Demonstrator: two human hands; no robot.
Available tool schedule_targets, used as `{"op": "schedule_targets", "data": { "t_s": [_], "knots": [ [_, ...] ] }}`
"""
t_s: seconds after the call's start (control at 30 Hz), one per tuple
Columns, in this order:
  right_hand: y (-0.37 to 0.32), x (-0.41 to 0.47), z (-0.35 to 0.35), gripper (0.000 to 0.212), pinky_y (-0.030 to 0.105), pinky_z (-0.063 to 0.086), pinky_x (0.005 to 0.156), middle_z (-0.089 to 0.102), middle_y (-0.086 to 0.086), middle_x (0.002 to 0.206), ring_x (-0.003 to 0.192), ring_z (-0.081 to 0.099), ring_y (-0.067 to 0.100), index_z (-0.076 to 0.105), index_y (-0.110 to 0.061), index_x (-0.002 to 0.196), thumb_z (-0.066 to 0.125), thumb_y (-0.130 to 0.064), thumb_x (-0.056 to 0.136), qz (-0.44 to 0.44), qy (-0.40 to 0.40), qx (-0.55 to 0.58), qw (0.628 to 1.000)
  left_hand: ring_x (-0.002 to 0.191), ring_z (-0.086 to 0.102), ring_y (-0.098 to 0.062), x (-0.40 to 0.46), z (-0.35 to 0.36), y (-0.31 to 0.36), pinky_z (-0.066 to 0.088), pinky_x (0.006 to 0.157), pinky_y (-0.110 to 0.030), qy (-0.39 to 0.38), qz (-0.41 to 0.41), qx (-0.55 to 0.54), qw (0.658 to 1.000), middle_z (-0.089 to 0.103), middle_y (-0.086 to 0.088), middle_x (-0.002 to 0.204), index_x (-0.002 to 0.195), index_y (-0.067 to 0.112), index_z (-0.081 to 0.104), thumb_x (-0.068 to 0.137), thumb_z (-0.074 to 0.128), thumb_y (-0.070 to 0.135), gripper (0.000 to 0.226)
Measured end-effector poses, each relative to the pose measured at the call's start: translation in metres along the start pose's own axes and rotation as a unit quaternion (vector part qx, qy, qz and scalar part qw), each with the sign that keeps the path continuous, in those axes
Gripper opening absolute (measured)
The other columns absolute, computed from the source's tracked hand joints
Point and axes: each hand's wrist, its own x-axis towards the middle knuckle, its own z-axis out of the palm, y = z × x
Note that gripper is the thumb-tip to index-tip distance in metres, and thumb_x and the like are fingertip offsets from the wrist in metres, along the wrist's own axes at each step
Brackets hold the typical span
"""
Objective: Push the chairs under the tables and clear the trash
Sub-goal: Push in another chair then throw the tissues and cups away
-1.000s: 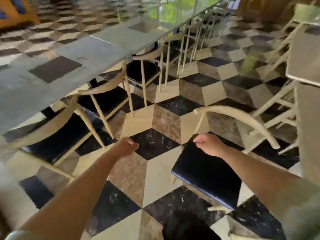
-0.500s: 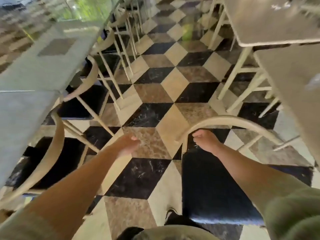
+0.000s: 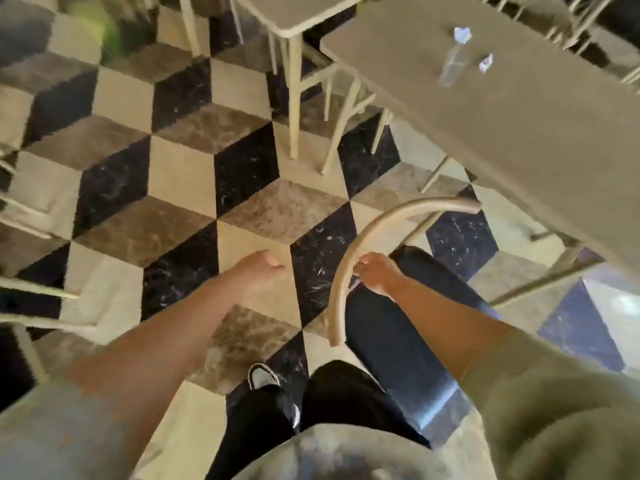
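Your right hand (image 3: 375, 277) has its fingers (image 3: 360, 268) wrapped around the curved cream wooden backrest rail of the black-seated chair (image 3: 353, 251), gripping it about midway along the bend, so the rail runs up and over to the right above your knuckles and drops down toward your legs below them. The chair's glossy black seat sits under and behind that hand, right next to your black trousers, and its far end is tucked partway beneath the edge of the grey rectangular table (image 3: 519, 133) on your right. Your left hand (image 3: 258, 271) isn't on anything; it hangs over the cube-patterned black, cream and brown marble floor (image 3: 180, 174) with the fingers loosely curled in, well clear of the chair rail. Up on that table there's a clear plastic bottle (image 3: 453, 65) lying on its side, with a crumpled white scrap (image 3: 462, 34) just above it and another small crumpled scrap (image 3: 486, 62) just beside it, all well away from both hands. More cream chair legs show at the left edge, pretty blurry.
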Motion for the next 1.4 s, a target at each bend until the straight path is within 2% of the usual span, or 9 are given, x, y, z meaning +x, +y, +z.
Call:
{"op": "schedule_targets", "data": {
  "t_s": [0.1, 0.17, 0.23, 0.4, 0.53, 0.63, 0.73, 1.07, 1.4],
  "knots": [
    [0.0, 0.004, 0.01, 0.037, 0.035, 0.046, 0.084, 0.066, 0.011, 0.12, 0.114, 0.061, 0.032, 0.062, -0.006, 0.128, 0.053, -0.027, 0.099, 0.056, 0.023, 0.074, 0.995, 0.098, 0.062, -0.023, 0.039, -0.016, 0.03, 0.04, 0.075, -0.031, -0.041, 0.052, 0.096, 0.993, 0.063, -0.003, 0.11, 0.116, 0.018, 0.062, 0.102, 0.048, 0.038, 0.028],
    [-0.003, 0.012, 0.017, 0.035, 0.035, 0.045, 0.08, 0.065, 0.013, 0.115, 0.11, 0.062, 0.034, 0.06, -0.006, 0.125, 0.054, -0.026, 0.097, 0.084, 0.046, 0.12, 0.988, 0.062, 0.042, -0.011, 0.058, -0.019, 0.059, 0.029, 0.057, -0.03, -0.05, 0.085, 0.119, 0.988, 0.041, 0.007, 0.074, 0.073, 0.029, 0.044, 0.101, 0.047, 0.04, 0.03],
    [-0.004, 0.028, 0.019, 0.032, 0.036, 0.046, 0.081, 0.067, 0.016, 0.117, 0.105, 0.062, 0.034, 0.06, -0.004, 0.12, 0.055, -0.027, 0.098, 0.103, 0.075, 0.182, 0.975, 0.06, 0.037, -0.014, 0.078, -0.017, 0.093, 0.026, 0.056, -0.031, -0.078, 0.123, 0.152, 0.978, 0.037, 0.004, 0.072, 0.066, 0.029, 0.033, 0.101, 0.047, 0.04, 0.04],
    [-0.003, 0.068, 0.031, 0.05, 0.038, 0.051, 0.077, 0.064, 0.007, 0.109, 0.094, 0.062, 0.027, 0.053, -0.008, 0.126, 0.066, -0.043, 0.092, 0.165, 0.084, 0.298, 0.936, 0.086, 0.055, -0.022, 0.135, 0.005, 0.165, 0.046, 0.075, -0.034, -0.155, 0.118, 0.159, 0.968, 0.053, -0.002, 0.097, 0.091, 0.026, 0.051, 0.098, 0.046, 0.058, 0.033],
    [-0.003, 0.076, 0.044, 0.057, 0.031, 0.052, 0.065, 0.062, 0.0, 0.106, 0.084, 0.061, 0.016, 0.04, -0.02, 0.131, 0.072, -0.04, 0.087, 0.17, 0.082, 0.378, 0.906, 0.11, 0.058, -0.024, 0.178, 0.032, 0.22, 0.05, 0.081, -0.04, -0.195, 0.117, 0.181, 0.957, 0.06, 0.001, 0.12, 0.13, 0.022, 0.056, 0.085, 0.05, 0.074, 0.068],
    [-0.008, 0.071, 0.058, 0.094, 0.027, 0.049, 0.064, 0.056, -0.01, 0.101, 0.081, 0.06, 0.011, 0.013, -0.039, 0.148, 0.076, -0.031, 0.079, 0.169, 0.083, 0.42, 0.888, 0.106, 0.06, -0.024, 0.2, 0.065, 0.268, 0.046, 0.073, -0.037, -0.229, 0.138, 0.142, 0.953, 0.062, 0.001, 0.113, 0.126, 0.026, 0.055, 0.072, 0.06, 0.078, 0.075],
    [-0.015, 0.066, 0.068, 0.109, 0.046, 0.054, 0.085, 0.058, -0.007, 0.109, 0.093, 0.062, 0.022, -0.004, -0.059, 0.145, 0.069, -0.033, 0.068, 0.187, 0.089, 0.426, 0.88, 0.082, 0.055, -0.013, 0.22, 0.096, 0.299, 0.041, 0.061, -0.033, -0.194, 0.198, 0.173, 0.945, 0.059, 0.001, 0.109, 0.129, 0.024, 0.049, 0.076, 0.067, 0.063, 0.068],
    [-0.028, 0.063, 0.036, 0.107, 0.03, 0.049, 0.077, 0.061, -0.002, 0.11, 0.096, 0.062, 0.019, 0.0, -0.077, 0.127, 0.067, -0.016, 0.071, 0.243, 0.053, 0.405, 0.88, 0.076, 0.057, -0.018, 0.262, 0.086, 0.318, 0.045, 0.049, -0.031, -0.247, 0.246, 0.276, 0.896, 0.055, 0.0, 0.097, 0.116, 0.022, 0.042, 0.082, 0.066, 0.033, 0.043],
    [-0.045, 0.098, -0.024, 0.1, 0.033, 0.044, 0.075, 0.055, -0.007, 0.103, 0.09, 0.057, 0.02, 0.008, -0.066, 0.142, 0.059, -0.013, 0.075, 0.19, -0.012, 0.254, 0.948, 0.087, 0.063, -0.027, 0.318, -0.008, 0.308, 0.055, 0.049, -0.034, -0.186, 0.136, 0.122, 0.965, 0.061, -0.01, 0.108, 0.116, 0.016, 0.047, 0.081, 0.07, 0.026, 0.043]
  ]
}}
